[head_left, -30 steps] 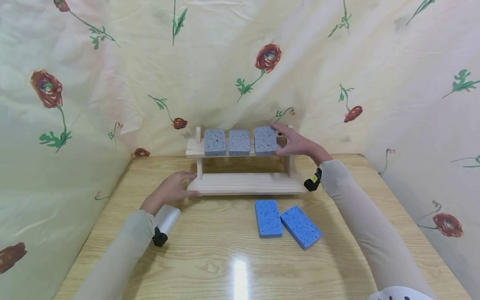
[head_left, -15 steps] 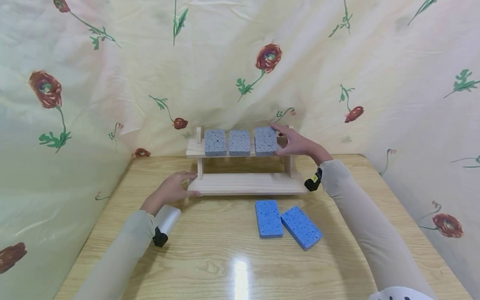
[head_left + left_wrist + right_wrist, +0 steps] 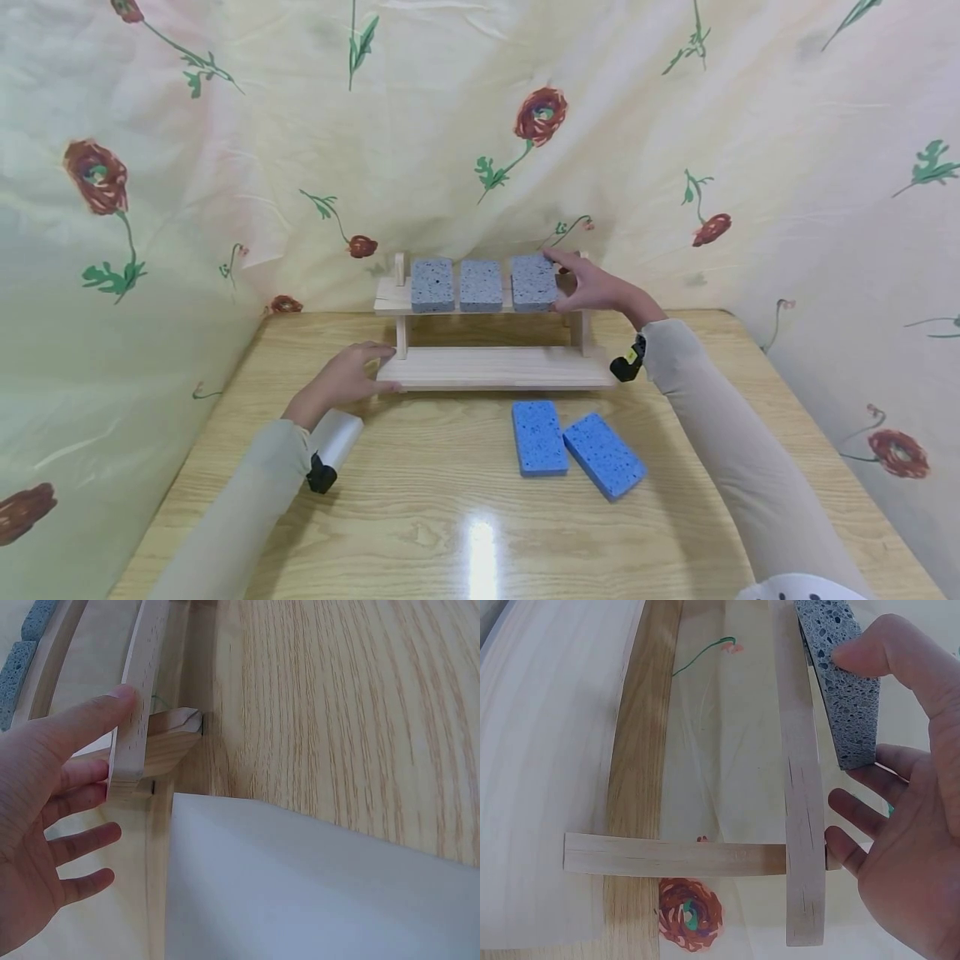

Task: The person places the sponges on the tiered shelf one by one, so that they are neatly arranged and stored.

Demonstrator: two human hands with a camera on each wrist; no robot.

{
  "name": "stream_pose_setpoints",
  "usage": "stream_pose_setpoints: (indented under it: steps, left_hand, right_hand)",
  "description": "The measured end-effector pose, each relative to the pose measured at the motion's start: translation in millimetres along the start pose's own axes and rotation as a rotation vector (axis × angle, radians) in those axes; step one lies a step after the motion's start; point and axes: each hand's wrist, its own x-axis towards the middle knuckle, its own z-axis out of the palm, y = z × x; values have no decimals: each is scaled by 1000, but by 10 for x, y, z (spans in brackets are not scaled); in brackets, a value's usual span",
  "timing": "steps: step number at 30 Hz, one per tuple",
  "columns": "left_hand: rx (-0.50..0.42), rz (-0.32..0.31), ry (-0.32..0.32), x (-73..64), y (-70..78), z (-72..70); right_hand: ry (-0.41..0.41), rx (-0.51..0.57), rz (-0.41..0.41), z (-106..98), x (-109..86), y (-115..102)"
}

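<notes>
A two-tier wooden rack point(image 3: 495, 367) stands at the back of the table. Three grey speckled sponges lie side by side on its upper shelf: the left sponge point(image 3: 432, 285), the middle sponge point(image 3: 481, 285) and the right sponge point(image 3: 534, 283). My right hand point(image 3: 596, 287) pinches the right grey sponge at its outer side, thumb on the near edge; the right wrist view shows that sponge point(image 3: 847, 690) tilted against the shelf. With my left hand point(image 3: 347, 375) I hold the left end of the lower board, thumb on its front edge point(image 3: 139, 712).
Two blue sponges, one nearly straight point(image 3: 540, 437) and one slanted point(image 3: 604, 454), lie on the table before the rack. A white block-shaped object point(image 3: 337, 437) sits beneath the left wrist. Flowered cloth point(image 3: 450, 125) hangs behind and along both sides.
</notes>
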Motion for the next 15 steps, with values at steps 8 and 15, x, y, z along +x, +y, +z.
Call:
stream_pose_setpoints:
  steps: [8, 15]
  left_hand:
    - [-2, 4, 5, 9, -9, 7]
    - [6, -1, -1, 8, -8, -1]
  right_hand:
    - [-4, 5, 16, -2, 6, 16]
    - [-16, 24, -1, 3, 17, 36]
